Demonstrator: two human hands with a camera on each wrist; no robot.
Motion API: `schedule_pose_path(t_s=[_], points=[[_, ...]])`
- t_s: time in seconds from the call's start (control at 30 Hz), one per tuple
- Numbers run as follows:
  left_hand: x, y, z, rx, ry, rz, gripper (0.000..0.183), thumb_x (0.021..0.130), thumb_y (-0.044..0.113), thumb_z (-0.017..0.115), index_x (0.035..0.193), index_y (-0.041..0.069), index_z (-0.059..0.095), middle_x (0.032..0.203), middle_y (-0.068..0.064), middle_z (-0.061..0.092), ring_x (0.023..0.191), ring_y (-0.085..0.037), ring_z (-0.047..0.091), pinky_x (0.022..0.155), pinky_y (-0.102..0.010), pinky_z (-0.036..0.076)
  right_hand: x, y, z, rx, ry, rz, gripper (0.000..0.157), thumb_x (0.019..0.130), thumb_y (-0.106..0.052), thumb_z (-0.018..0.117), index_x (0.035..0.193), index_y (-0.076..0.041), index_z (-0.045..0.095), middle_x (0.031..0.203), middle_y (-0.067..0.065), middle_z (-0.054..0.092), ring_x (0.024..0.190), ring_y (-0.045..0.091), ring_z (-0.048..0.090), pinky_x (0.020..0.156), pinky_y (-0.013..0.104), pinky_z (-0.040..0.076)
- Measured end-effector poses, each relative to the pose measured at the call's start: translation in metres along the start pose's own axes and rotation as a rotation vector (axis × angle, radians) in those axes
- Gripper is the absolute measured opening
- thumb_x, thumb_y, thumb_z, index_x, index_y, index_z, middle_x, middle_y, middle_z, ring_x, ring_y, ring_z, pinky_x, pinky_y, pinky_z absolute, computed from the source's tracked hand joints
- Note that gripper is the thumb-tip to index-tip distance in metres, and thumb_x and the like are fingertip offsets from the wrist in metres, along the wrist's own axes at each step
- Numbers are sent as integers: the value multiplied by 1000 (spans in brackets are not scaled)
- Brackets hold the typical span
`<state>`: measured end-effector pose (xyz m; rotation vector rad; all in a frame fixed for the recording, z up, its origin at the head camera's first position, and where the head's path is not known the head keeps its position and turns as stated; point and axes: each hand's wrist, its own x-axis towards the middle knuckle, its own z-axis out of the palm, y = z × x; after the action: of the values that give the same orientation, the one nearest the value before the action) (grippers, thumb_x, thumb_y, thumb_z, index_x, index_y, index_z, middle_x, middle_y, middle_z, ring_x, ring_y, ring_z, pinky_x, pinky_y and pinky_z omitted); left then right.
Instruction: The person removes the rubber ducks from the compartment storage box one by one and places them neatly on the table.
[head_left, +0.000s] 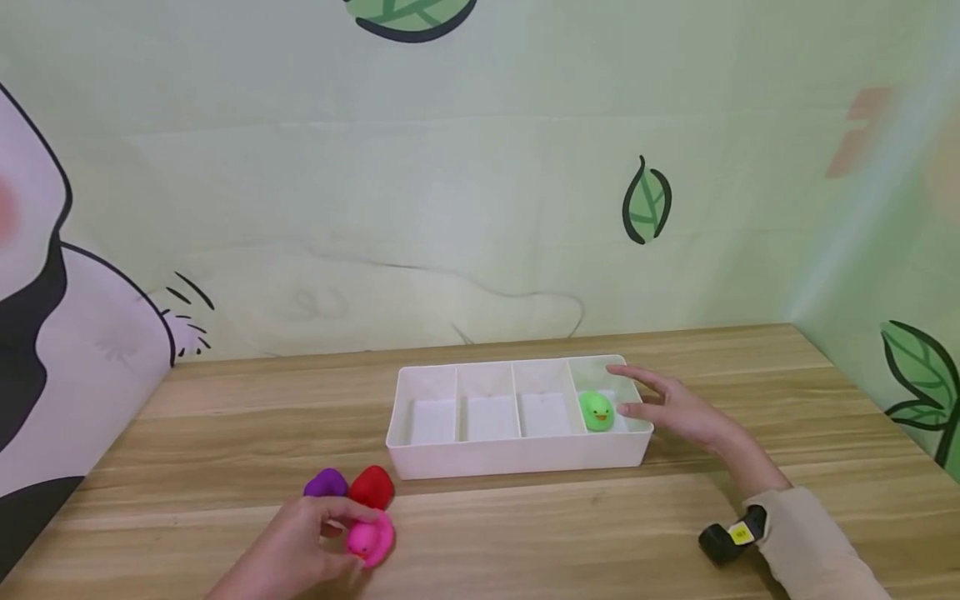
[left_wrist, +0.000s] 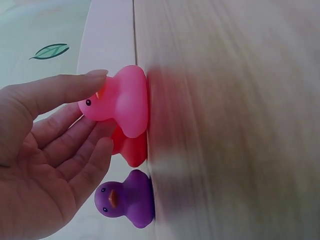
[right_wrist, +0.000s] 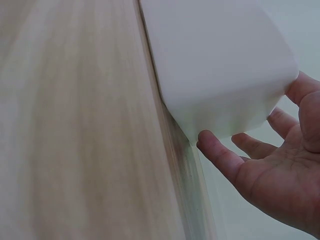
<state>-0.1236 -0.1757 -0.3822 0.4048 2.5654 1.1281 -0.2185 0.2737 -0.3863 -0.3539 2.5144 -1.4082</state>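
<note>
My left hand [head_left: 303,542] has its thumb and fingers about the head of a pink rubber duck [head_left: 381,540], low over the table. In the left wrist view, the thumb lies against the head of the pink duck [left_wrist: 129,100]. Just beyond stand a red duck [head_left: 372,487] and a purple duck [head_left: 326,482]; the left hand partly covers the purple one. My right hand [head_left: 678,408] spreads its fingers at the right end of a white four-part tray [head_left: 517,459]. A green duck [head_left: 597,412] sits in that tray's rightmost compartment. The right wrist view shows fingertips right at the tray's end wall [right_wrist: 225,110].
The wooden table [head_left: 540,533] meets a pale wall sheet [head_left: 465,208] printed with leaves along its back edge. Another printed sheet borders the table on the right. A black strap device [head_left: 731,533] is worn on the right wrist, by the sleeve [head_left: 806,542].
</note>
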Motion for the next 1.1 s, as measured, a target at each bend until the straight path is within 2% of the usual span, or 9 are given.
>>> schedule_pose_path(t_s=[0.1,0.23,0.47,0.63,0.73,0.8,1.0,1.1], points=[[1,-2,-1,5,1,31,38,65,3,79,100,2,66,95,-6,61,83,-21,58,67,-27,53,0,0,0,-6,2,4,61,88,-28,58,141,-12,31,148,24,10,126,55,20,92,68,27],[2,0,-1,18,18,26,37,64,2,79,99,7,67,95,-5,61,84,-20,58,67,-24,52,0,0,0,-8,4,9,62,88,-29,58,141,-12,32,149,24,10,127,54,18,93,69,26],[1,-1,0,33,42,83,37,63,0,78,98,10,68,93,-4,60,81,-18,58,67,-21,50,0,-1,-1,-11,8,12,63,88,-29,59,141,-12,32,149,24,10,128,54,17,94,68,25],[1,2,0,61,45,19,39,63,5,79,99,13,68,93,-2,60,84,-18,56,67,-24,50,0,-1,0,-3,7,8,61,88,-27,59,141,-12,32,149,23,9,127,54,17,94,68,26],[2,9,1,88,86,4,37,63,8,80,98,16,68,92,-1,59,84,-18,55,68,-25,51,-1,-1,0,-1,5,6,62,88,-28,59,141,-12,32,149,23,9,127,54,17,94,68,25],[2,14,3,93,133,43,34,65,8,79,97,15,69,92,-1,59,84,-18,54,69,-24,52,-1,-1,1,-5,6,8,63,87,-30,59,141,-12,32,149,23,9,127,54,18,94,67,26],[11,36,11,103,260,271,30,67,7,77,95,13,69,85,3,64,75,-14,57,66,-24,51,-2,-3,1,-6,10,16,62,88,-30,59,141,-13,32,149,24,10,127,54,19,94,67,26],[20,49,16,88,287,296,31,68,6,77,97,13,68,90,2,67,79,-17,60,70,-27,51,-2,-4,0,-11,10,17,62,88,-29,59,141,-12,32,149,24,10,127,54,19,94,67,26]])
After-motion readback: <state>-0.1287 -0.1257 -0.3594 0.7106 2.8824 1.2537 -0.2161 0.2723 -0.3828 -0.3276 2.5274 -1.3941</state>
